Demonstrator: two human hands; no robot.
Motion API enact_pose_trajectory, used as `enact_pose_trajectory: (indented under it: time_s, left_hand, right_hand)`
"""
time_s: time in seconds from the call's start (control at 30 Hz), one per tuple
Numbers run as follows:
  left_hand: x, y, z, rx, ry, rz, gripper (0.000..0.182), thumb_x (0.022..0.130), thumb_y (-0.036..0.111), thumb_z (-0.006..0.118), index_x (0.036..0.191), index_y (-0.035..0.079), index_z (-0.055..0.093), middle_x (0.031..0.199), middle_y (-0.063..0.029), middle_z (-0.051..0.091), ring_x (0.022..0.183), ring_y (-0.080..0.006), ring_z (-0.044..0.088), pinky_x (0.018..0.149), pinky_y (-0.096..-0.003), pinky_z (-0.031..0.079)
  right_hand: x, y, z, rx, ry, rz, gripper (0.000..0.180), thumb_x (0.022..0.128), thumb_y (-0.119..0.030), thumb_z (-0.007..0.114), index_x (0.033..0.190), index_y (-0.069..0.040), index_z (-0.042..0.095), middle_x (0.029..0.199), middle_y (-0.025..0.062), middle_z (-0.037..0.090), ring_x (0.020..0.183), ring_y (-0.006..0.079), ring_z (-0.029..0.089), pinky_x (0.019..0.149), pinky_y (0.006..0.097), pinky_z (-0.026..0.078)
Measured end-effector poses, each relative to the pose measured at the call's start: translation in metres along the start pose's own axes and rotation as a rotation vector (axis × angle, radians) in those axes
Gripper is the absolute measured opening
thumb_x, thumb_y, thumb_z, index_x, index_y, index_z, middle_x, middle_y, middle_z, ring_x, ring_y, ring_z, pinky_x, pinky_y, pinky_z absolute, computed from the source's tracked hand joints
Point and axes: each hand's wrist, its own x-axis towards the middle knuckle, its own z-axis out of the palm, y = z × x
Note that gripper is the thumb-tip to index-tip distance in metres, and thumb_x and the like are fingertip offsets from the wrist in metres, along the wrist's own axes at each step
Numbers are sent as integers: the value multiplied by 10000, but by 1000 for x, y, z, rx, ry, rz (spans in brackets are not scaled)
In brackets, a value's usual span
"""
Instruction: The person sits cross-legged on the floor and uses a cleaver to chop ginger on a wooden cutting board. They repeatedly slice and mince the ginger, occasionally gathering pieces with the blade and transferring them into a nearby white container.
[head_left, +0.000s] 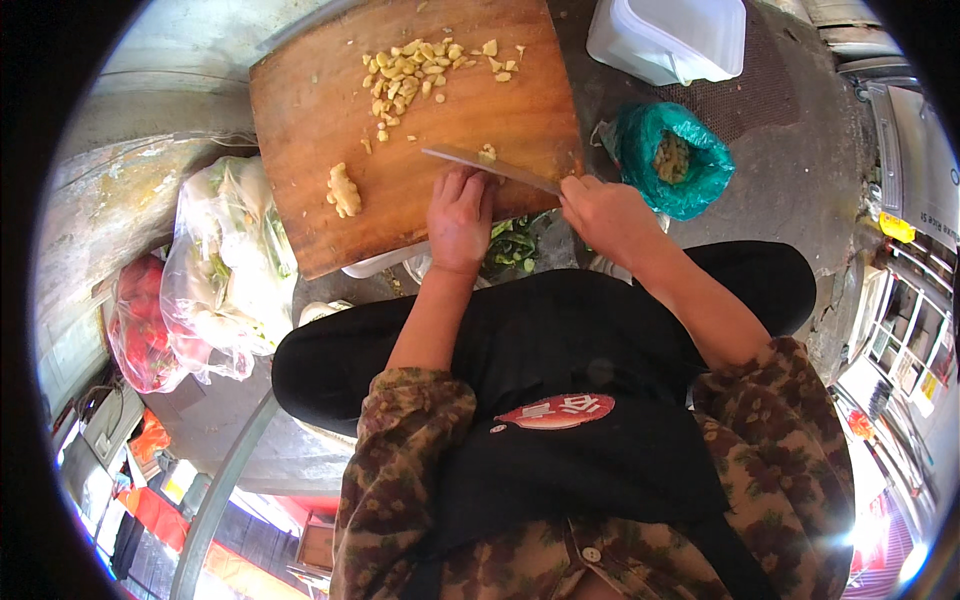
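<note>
My right hand (604, 214) grips the handle of a kitchen knife (491, 163), whose blade reaches left over the near right part of a wooden cutting board (300, 135). Close against the blade, my left hand (459, 217) rests on the board with fingers bent down; whatever is under them is hidden. A few cut ginger bits (487, 152) lie just beyond the blade. One whole peeled piece of ginger (344, 190) sits at the board's left side. Farther up is a spread of chopped ginger (409, 71).
Right of the board stands an open green plastic bag (679, 161) holding ginger-like pieces. A white plastic tub (667, 37) is beyond it. Clear bags of white vegetables (232, 255) and red vegetables (142, 322) are at left. Green leaves (514, 246) lie below the board's near edge.
</note>
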Motion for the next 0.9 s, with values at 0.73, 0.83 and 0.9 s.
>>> enact_pose_trajectory:
  time_s: [0.73, 0.83, 0.9]
  left_hand:
    - [-5, -5, 4, 14, 80, 44, 198, 788, 13, 726, 983, 22, 696, 1030, -139, 659, 946, -371, 620, 819, -440, 521]
    - [-5, -3, 4, 39, 99, 57, 188, 788, 13, 733, 972, 27, 698, 1030, -132, 661, 936, -357, 621, 809, -427, 524]
    - [0, 1, 4, 101, 138, 72, 167, 789, 13, 739, 949, 32, 699, 1029, -124, 663, 928, -344, 626, 801, -415, 526]
  right_hand:
    - [10, -4, -1, 85, 8, 43, 126, 897, -134, 614, 907, -42, 529, 754, 166, 639, 662, 353, 685, 561, 443, 552]
    - [0, -13, -14, 35, 3, 38, 134, 915, -154, 605, 905, -42, 533, 747, 162, 642, 665, 363, 683, 565, 449, 552]
    - [-1, -24, -18, -50, -37, 47, 146, 936, -172, 597, 909, -42, 536, 742, 160, 641, 665, 385, 673, 571, 460, 548]
